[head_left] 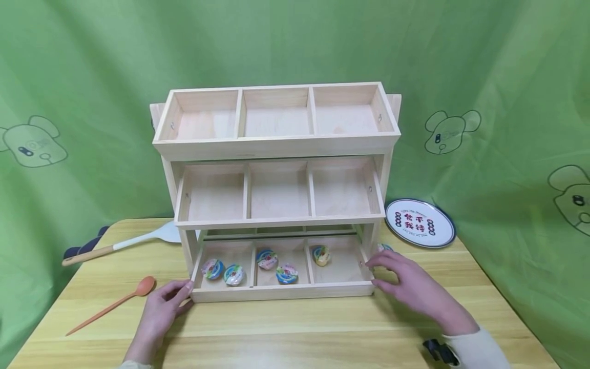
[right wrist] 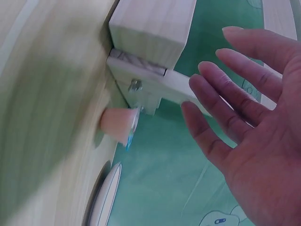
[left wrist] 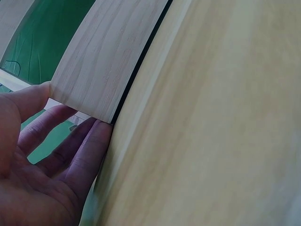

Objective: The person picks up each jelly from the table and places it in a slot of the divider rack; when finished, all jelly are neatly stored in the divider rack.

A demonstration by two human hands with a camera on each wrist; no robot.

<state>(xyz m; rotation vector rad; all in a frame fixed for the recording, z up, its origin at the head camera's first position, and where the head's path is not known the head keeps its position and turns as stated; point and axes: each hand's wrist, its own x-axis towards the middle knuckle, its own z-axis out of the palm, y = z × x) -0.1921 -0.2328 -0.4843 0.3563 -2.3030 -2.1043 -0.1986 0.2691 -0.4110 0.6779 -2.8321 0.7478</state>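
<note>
A three-tier wooden rack (head_left: 276, 148) stands on the table, each tier split into three compartments. My left hand (head_left: 161, 311) grips the front left corner of its bottom tray (head_left: 286, 293); in the left wrist view the thumb lies at the top corner and fingertips reach the end edge. My right hand (head_left: 412, 284) is beside the tray's right end, fingers spread and holding nothing. Small sealed jelly cups lie in the bottom tray: two on the left, two in the middle, a yellowish cup (head_left: 321, 255) on the right. Another jelly cup (right wrist: 117, 125) stands behind my right hand, partly hidden in the head view.
To the left lie an orange spoon (head_left: 133, 292) and a white spatula (head_left: 152, 236) with a wooden handle. A white plate (head_left: 419, 225) with a dark rim and red characters sits at the back right. A green curtain (head_left: 276, 41) hangs behind the table (head_left: 276, 338).
</note>
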